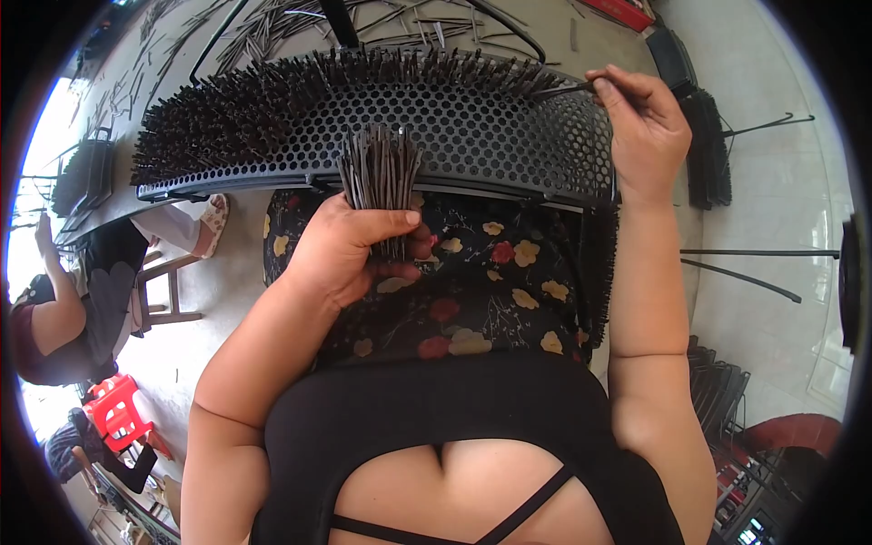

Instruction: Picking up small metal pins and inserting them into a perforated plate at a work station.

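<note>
A black perforated panel [427, 136] curves across in front of me, its round holes bare over the middle and right. Dark thin strips [218, 127] stand upright in the holes, densely at the left and in a band along the far edge. My left hand [354, 241] is wrapped round a bundle of dark strips [380, 177], held upright before the panel's near edge. Over the panel's right end, my right hand [647, 127] pinches one dark strip [565, 90] between thumb and fingers. That strip points left, its tip at the far row; whether it sits in a hole I cannot tell.
Loose dark strips [272, 32] lie scattered beyond the panel. Another person [68, 309] sits at the left, near a wooden stool [168, 291] and a red plastic stool [118, 409]. Dark bristled panels [707, 150] stand at the right. Thin black rods [758, 254] stick out there.
</note>
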